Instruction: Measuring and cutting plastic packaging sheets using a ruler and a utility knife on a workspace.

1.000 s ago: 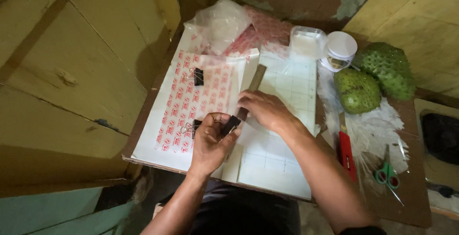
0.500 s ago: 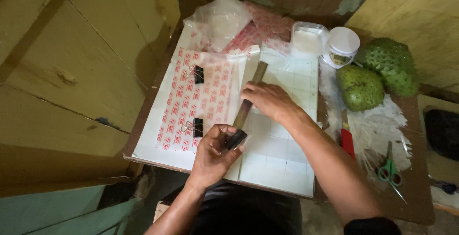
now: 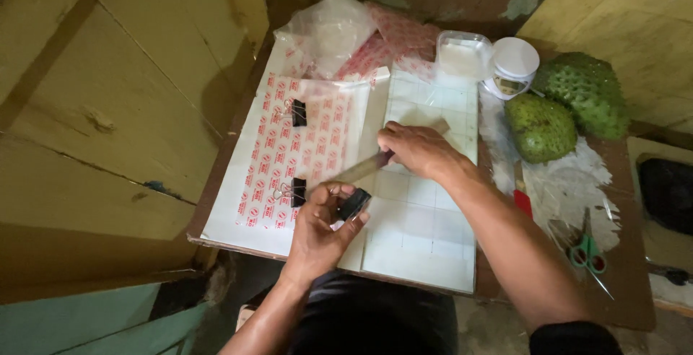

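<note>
So the setup is a small brown wooden work table (image 3: 621,182) jammed into a corner, with yellow-painted plank walls (image 3: 108,110) on the left and more yellow boards behind on the right. Pretty dim in here. Most of the tabletop is taken by a pale gridded cutting mat (image 3: 426,232), and on its left half sits a stack of clear sheets printed with rows of small red labels (image 3: 296,153), pinned by two black binder clips (image 3: 297,112) on its left part.

The left hand (image 3: 321,229) is curled shut around a third black binder clip (image 3: 354,203), pinched between thumb and fingers right at the near end of a long flat wooden strip (image 3: 357,171). The right hand (image 3: 419,149) presses down flat on that strip further up, fingers closed together over it, so the strip runs diagonally between both hands along the sheets' right edge.

Edges: the back of the table is crowded with crumpled clear plastic bags (image 3: 339,30), a clear plastic tub (image 3: 462,55) and a white round jar (image 3: 514,63). On the right there are two bumpy green soursop fruits (image 3: 570,106), a red-handled cutter (image 3: 522,200) and green-handled scissors (image 3: 586,250) near the right edge. The free space is basically the bare lower-right part of the mat, near the front edge.
</note>
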